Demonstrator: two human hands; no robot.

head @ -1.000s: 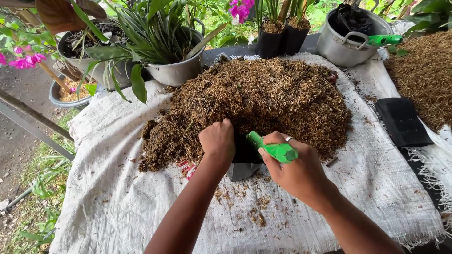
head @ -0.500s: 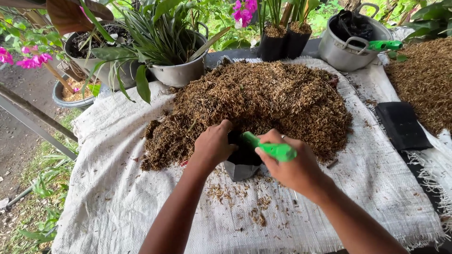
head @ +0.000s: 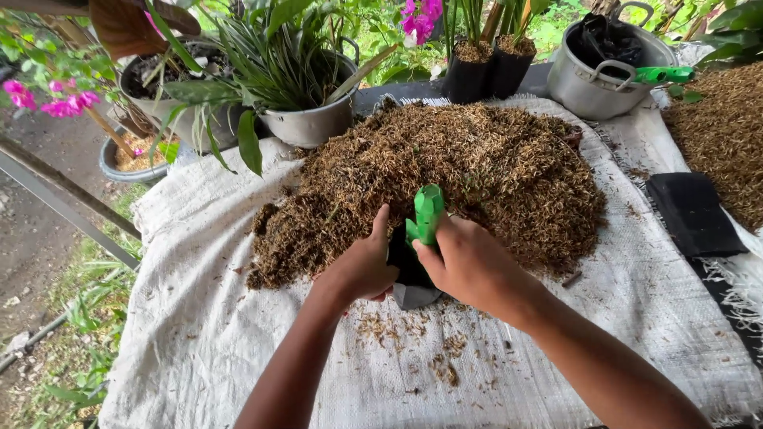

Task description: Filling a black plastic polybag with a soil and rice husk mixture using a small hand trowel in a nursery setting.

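My left hand (head: 362,266) curls around the left rim of a small black grow bag (head: 409,274), thumb up along its edge, fingers closed on the plastic. My right hand (head: 469,266) is wrapped in a fist around the handle of a green plastic trowel (head: 425,213), which stands nearly upright, handle end up, its blade hidden down inside the bag. The bag stands on the white woven sack cloth (head: 199,334) at the near edge of a big heap of brown husk mix (head: 445,175), about the middle of the cloth. Loose husks lie scattered on the cloth just in front of the bag. Along the far edge stand a metal pot with a striped leafy plant (head: 306,119), two filled black bags (head: 485,67) and a metal pot (head: 596,75) with a second green handle. A flat black bag (head: 691,214) lies towards the right edge.
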